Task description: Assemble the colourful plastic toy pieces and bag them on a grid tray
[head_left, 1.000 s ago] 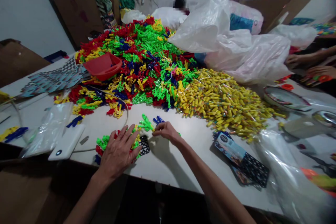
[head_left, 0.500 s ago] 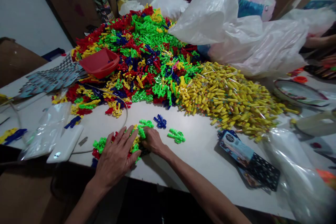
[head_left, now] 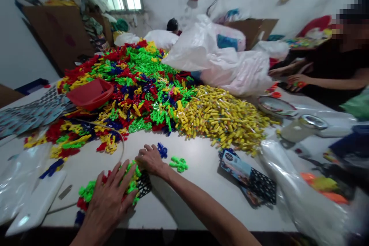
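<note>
My left hand (head_left: 108, 196) lies spread over a small cluster of plastic toy figures, with green figures (head_left: 88, 191) and red and blue ones showing around it. Beneath the cluster, part of a black patterned card (head_left: 144, 184) sticks out to the right. My right hand (head_left: 151, 160) rests at the cluster's upper right edge, fingers apart and slightly bent, touching the green and yellow pieces; its palm side is hidden. Just beyond it lie a loose blue figure (head_left: 162, 150) and a loose green figure (head_left: 179, 164) on the white table (head_left: 196, 192).
A large heap of coloured figures (head_left: 144, 96) fills the back, with a red scoop (head_left: 90, 93) on it. Yellow wrapped pieces (head_left: 221, 117) are piled at right. Printed cards (head_left: 248, 177), plastic bags (head_left: 300, 184) and a white tool (head_left: 37, 203) lie around. A co-worker (head_left: 331, 65) sits at right.
The view has tilted up and turned right, bringing the window and co-worker into sight. My right hand has opened from a closed grip, and more of the black card shows.
</note>
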Demonstrator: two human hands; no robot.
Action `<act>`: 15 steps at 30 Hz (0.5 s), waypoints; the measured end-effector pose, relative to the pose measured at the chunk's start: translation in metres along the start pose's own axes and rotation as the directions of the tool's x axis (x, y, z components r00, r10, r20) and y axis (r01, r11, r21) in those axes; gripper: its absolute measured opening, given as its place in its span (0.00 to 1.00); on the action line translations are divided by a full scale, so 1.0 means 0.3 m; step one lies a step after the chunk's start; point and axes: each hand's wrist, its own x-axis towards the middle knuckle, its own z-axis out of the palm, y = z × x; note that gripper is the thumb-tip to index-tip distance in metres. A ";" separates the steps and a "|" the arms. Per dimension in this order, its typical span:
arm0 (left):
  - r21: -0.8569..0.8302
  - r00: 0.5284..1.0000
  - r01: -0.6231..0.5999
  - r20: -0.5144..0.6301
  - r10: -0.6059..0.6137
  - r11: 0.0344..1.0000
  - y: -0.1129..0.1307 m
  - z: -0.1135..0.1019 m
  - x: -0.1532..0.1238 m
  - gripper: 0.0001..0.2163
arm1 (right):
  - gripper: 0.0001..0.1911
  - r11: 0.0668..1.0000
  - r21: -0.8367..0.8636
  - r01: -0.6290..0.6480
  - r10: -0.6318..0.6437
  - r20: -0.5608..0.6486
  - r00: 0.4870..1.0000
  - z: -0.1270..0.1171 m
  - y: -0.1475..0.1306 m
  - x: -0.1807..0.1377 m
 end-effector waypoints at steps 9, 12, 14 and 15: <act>-0.132 0.971 -0.204 -0.151 0.184 0.970 0.373 0.042 0.106 0.22 | 0.13 0.801 0.072 -0.595 0.599 -0.083 0.796 -0.214 0.369 -0.310; -0.167 0.996 0.067 -0.054 -0.077 0.984 0.407 0.163 0.224 0.20 | 0.14 0.660 0.038 -0.750 0.749 -0.101 0.655 -0.262 0.462 -0.313; -0.163 0.976 0.212 -0.006 -0.216 0.964 0.390 0.264 0.279 0.20 | 0.16 0.648 0.022 -0.762 0.757 -0.128 0.640 -0.257 0.479 -0.299; -0.148 0.961 0.275 0.009 -0.276 0.950 0.379 0.317 0.294 0.20 | 0.17 0.645 0.019 -0.764 0.758 -0.145 0.636 -0.247 0.479 -0.295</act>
